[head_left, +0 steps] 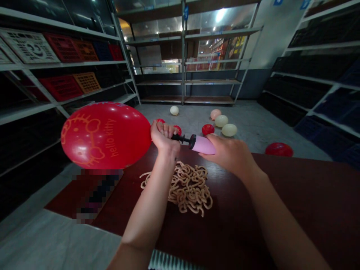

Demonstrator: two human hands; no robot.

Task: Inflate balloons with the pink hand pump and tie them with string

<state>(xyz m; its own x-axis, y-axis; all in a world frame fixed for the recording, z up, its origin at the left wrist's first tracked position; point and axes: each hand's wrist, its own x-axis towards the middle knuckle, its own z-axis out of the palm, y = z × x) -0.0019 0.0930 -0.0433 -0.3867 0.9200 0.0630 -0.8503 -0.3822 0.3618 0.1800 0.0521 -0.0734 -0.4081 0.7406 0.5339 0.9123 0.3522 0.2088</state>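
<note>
A large inflated red balloon (pixel 107 135) printed with "hello kitty" sticks out to the left of my left hand (pixel 165 138). That hand is closed around the balloon's neck and the black end of a hand balloon pump (pixel 203 144); the join is hidden by my fingers. My right hand (pixel 232 153) is wrapped round the pump's pink barrel, whose far end I cannot see. A short black rod shows between the two hands. Below them, a heap of tan, curled, uninflated long balloons or tubes (pixel 191 187) lies on the dark brown table (pixel 295 210).
Several white, peach and red balloons lie on the floor beyond the table, including a pale balloon (pixel 229 130) and a red one (pixel 279 149). A blurred-out phone-shaped thing (pixel 98 195) rests at the table's left. Shelving (pixel 182 82) with crates (pixel 63 88) lines the room.
</note>
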